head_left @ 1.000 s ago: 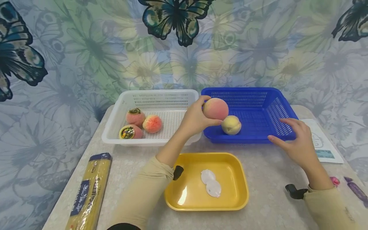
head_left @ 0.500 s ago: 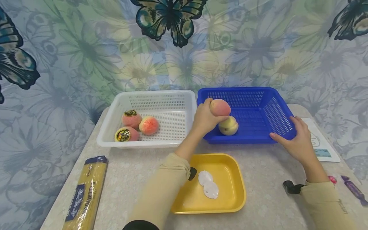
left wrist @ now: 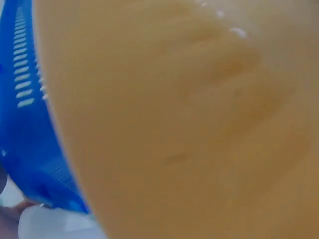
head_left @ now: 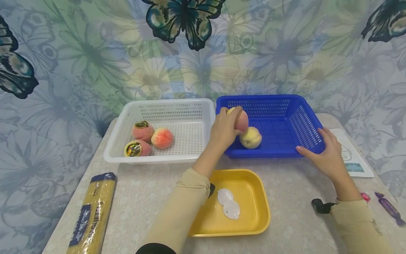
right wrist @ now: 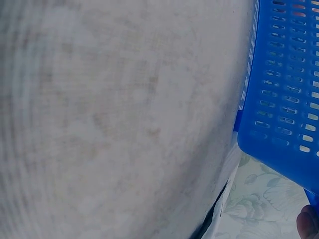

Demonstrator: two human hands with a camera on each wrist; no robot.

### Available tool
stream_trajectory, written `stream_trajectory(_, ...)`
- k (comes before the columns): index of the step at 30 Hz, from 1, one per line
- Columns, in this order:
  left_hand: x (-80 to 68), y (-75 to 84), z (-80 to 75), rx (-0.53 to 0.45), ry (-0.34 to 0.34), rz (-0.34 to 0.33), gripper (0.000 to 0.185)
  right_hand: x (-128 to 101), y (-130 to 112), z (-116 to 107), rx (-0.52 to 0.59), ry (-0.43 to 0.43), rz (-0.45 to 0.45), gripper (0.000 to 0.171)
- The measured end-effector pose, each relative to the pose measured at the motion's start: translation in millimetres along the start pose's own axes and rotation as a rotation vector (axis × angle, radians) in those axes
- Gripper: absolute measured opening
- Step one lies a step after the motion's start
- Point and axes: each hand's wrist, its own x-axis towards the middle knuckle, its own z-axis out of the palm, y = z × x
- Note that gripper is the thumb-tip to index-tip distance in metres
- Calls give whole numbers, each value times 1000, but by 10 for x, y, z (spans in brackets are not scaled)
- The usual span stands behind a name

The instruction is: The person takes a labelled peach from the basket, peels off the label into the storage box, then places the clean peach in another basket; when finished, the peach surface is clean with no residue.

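Low in the frame sits a yellow tray. Above it, the left hand grips a peach over the blue basket, touching a yellow peach; it may roll if bumped. The right hand clasps the basket's corner. Only the head view shows this; wrist views are blocked.
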Motion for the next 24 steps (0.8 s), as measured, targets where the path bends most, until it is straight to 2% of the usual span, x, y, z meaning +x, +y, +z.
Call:
stream_trajectory(6,25,-74,-78,82,-150,63,83,3,6,-3,2,-5,12,100)
stream_trajectory(12,41,-144,-10,139,-266,167,86,2,14,-5,12,1,19,100)
stream_trajectory(17,36,-108,123,216,-334,227,64,-11,7,1,16,10,29,101)
stream_trajectory(20,34,-69,180,255,-337,222,48,-7,0,12,23,10,24,101)
stream_trajectory(24,40,-32,220,281,-325,211,38,-1,-7,20,23,6,32,100)
